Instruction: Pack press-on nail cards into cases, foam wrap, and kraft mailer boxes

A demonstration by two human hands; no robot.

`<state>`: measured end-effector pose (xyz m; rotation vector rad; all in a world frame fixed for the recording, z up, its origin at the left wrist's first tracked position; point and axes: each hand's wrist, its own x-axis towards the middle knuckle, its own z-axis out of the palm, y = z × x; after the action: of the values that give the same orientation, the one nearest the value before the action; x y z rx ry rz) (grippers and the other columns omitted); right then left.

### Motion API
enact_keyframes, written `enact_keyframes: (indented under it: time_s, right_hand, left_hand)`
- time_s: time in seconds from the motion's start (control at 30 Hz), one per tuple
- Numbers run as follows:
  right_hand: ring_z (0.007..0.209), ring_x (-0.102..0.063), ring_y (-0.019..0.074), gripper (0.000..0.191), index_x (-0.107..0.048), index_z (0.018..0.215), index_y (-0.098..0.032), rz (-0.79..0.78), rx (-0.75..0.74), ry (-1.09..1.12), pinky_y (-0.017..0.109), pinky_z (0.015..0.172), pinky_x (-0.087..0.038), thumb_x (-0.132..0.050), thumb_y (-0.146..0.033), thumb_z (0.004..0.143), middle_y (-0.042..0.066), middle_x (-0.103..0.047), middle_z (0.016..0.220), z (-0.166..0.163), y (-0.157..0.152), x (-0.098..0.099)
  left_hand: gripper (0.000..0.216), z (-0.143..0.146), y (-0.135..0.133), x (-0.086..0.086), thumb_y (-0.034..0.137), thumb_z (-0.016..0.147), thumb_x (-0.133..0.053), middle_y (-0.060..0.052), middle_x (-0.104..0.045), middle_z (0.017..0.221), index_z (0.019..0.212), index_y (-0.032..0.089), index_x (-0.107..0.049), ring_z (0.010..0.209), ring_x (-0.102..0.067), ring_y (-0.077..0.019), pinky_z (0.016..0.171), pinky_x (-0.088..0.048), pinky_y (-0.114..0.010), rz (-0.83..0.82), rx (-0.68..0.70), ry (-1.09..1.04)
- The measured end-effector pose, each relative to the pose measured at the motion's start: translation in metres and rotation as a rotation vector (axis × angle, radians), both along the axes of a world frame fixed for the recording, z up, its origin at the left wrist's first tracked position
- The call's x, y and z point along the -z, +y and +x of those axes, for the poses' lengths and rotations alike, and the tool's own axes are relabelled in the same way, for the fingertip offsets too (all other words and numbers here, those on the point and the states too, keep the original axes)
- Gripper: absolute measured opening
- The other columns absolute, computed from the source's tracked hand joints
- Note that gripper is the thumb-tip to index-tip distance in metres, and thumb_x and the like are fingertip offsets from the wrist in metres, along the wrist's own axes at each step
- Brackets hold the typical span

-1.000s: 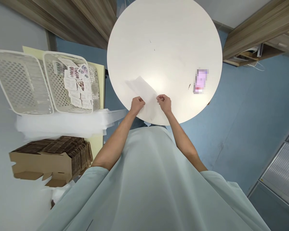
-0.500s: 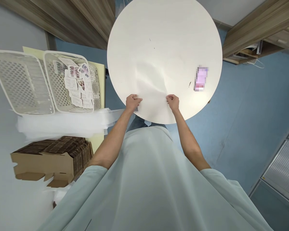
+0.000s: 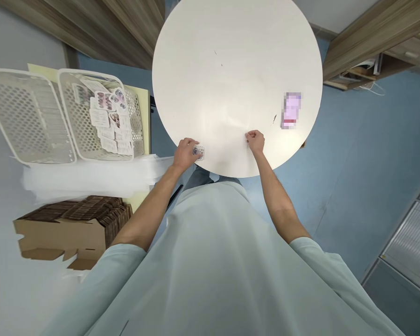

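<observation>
Two white perforated baskets stand at far left, the right one holding printed packs, with a white pile and brown cardboard nearer. At the near edge of the worktop, the left hand has its grip closed on a small packet. A faint white sheet lies flat beside it, its right edge pinched by the right hand. Farther right rests a blurred pink object.
</observation>
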<state>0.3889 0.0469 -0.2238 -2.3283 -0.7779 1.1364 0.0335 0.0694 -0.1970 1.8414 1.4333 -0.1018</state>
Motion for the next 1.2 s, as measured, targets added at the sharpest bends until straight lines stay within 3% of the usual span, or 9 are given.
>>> enact_keyframes:
  time_s: [0.1,0.2,0.4,0.57,0.7,0.83,1.0,1.2]
  right_hand:
    - [0.081,-0.075,0.0189,0.006,-0.069,0.102,-0.023,0.012,-0.017,-0.032,0.037,0.091,-0.059,-0.069,-0.028,0.101,0.004,-0.080,0.101,0.005,0.000,0.003]
    - [0.088,-0.076,0.0204,0.010,-0.068,0.110,-0.023,0.007,-0.027,-0.061,0.038,0.093,-0.058,-0.068,-0.030,0.103,0.005,-0.080,0.105,0.007,-0.005,0.005]
    - [0.106,-0.076,0.0250,0.027,-0.064,0.123,-0.024,-0.012,-0.042,-0.104,0.040,0.099,-0.057,-0.074,-0.034,0.100,0.008,-0.080,0.112,-0.004,-0.026,0.001]
    - [0.106,-0.076,0.0245,0.033,-0.062,0.129,-0.024,-0.044,-0.042,-0.088,0.039,0.098,-0.057,-0.071,-0.032,0.098,0.008,-0.080,0.116,-0.023,-0.053,-0.002]
    - [0.106,-0.075,0.0240,0.029,-0.062,0.128,-0.025,-0.062,-0.018,-0.077,0.038,0.096,-0.056,-0.063,-0.026,0.099,0.008,-0.080,0.115,-0.034,-0.068,-0.005]
    - [0.105,-0.074,0.0238,0.025,-0.063,0.124,-0.026,-0.061,0.002,-0.053,0.038,0.096,-0.056,-0.064,-0.026,0.099,0.007,-0.080,0.114,-0.036,-0.072,-0.008]
    - [0.105,-0.075,0.0243,0.024,-0.063,0.123,-0.026,-0.079,0.014,-0.052,0.039,0.098,-0.057,-0.067,-0.029,0.100,0.007,-0.080,0.113,-0.033,-0.073,-0.012]
    - [0.106,-0.076,0.0254,0.021,-0.068,0.117,-0.025,-0.144,-0.013,-0.037,0.040,0.101,-0.059,-0.070,-0.039,0.101,0.009,-0.083,0.113,-0.040,-0.093,-0.020]
  left_hand:
    - [0.063,-0.012,-0.010,0.003,0.023,0.090,-0.082,-0.019,-0.055,0.168,0.151,0.019,-0.067,0.153,-0.052,-0.0417,0.128,-0.050,-0.057,0.004,0.178,0.042]
    - [0.071,-0.016,-0.015,0.008,0.016,0.090,-0.074,-0.019,-0.054,0.169,0.159,0.021,-0.062,0.155,-0.049,-0.0428,0.128,-0.048,-0.060,0.027,0.259,0.059]
    - [0.076,-0.017,-0.017,0.016,0.016,0.091,-0.066,-0.024,-0.055,0.167,0.166,0.014,-0.055,0.154,-0.048,-0.0452,0.125,-0.048,-0.064,0.065,0.311,0.068]
    - [0.075,-0.015,-0.018,0.015,0.021,0.091,-0.069,-0.025,-0.058,0.162,0.164,0.012,-0.057,0.151,-0.050,-0.0466,0.124,-0.049,-0.064,0.086,0.285,0.055]
    - [0.073,0.002,-0.018,0.008,0.026,0.092,-0.071,-0.025,-0.059,0.160,0.162,0.014,-0.058,0.148,-0.052,-0.0465,0.125,-0.050,-0.065,0.124,0.249,-0.005]
    - [0.074,0.036,-0.015,0.007,0.026,0.092,-0.071,-0.023,-0.058,0.162,0.164,0.016,-0.057,0.149,-0.052,-0.0458,0.125,-0.050,-0.064,0.140,0.301,-0.071]
    - [0.074,0.074,-0.012,0.019,0.022,0.089,-0.072,-0.023,-0.059,0.161,0.161,0.017,-0.059,0.152,-0.051,-0.0449,0.124,-0.052,-0.062,0.122,0.352,-0.074]
    - [0.076,0.082,-0.018,0.029,0.018,0.088,-0.069,-0.022,-0.056,0.165,0.163,0.018,-0.058,0.156,-0.050,-0.0421,0.126,-0.054,-0.058,0.054,0.335,-0.054]
